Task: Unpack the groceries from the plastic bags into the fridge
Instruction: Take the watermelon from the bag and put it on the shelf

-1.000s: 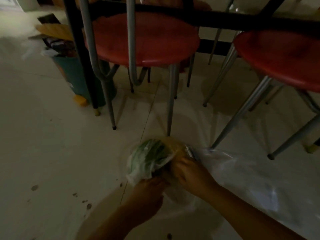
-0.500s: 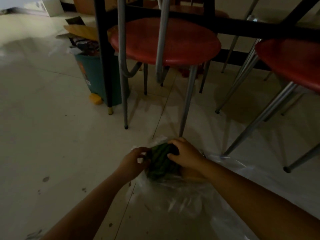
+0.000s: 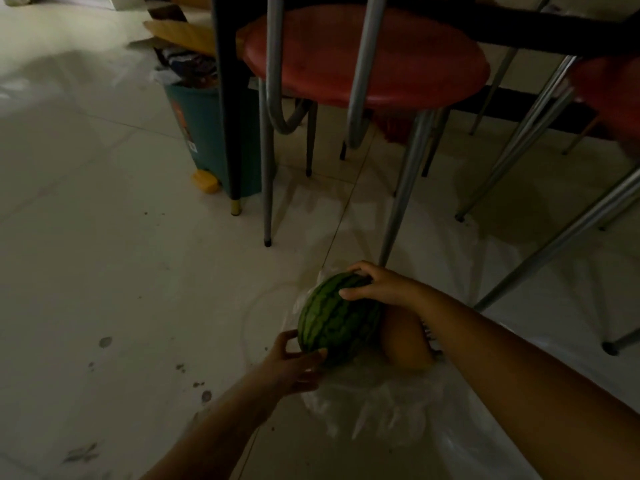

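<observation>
Where the tiled floor (image 3: 104,271) runs darkest at far left, I see only scattered stains. Next rightward, a teal waste bin (image 3: 207,133) stands beside a black table leg (image 3: 230,116), with a yellow pedal (image 3: 206,181) at its base. My left hand (image 3: 294,367) comes next, low in view: its fingers curl against the near, lower-left end of the watermelon (image 3: 337,317), thumb lying along the rind's underside. The watermelon, striped green, sits between both hands, above a crumpled clear plastic bag (image 3: 381,407) spread on the floor. Above it, a red stool (image 3: 363,57) stands on metal legs. My right hand (image 3: 377,285) grips the fruit's far, upper-right end, fingers spread and wrapped over the top, thumb pressed on the near face. Just right of the melon, touching it, lies a tan rounded item (image 3: 405,337) that I cannot identify. A second red stool (image 3: 609,88) shows at far right.
</observation>
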